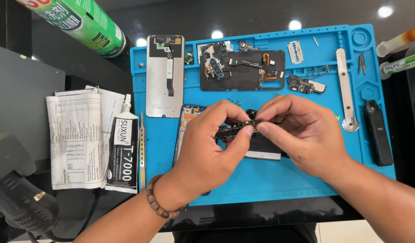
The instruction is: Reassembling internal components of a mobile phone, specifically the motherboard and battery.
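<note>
Both hands meet over the middle of a blue work mat [279,180]. My left hand [207,148] and my right hand [302,130] pinch a small dark circuit board [236,128] between thumbs and fingertips, holding it level above an opened phone body [186,118] that my left hand mostly hides. A bead bracelet circles my left wrist. Under the board lies a dark flat part with a pale strip [261,155].
On the mat's far side lie a grey display panel [164,76], a black phone frame with flex cables [243,69], a small board [306,84], a razor blade [296,46] and a metal pry tool [345,85]. A glue tube [122,153], tweezers [142,153] and papers sit left; a green can [81,22] stands behind.
</note>
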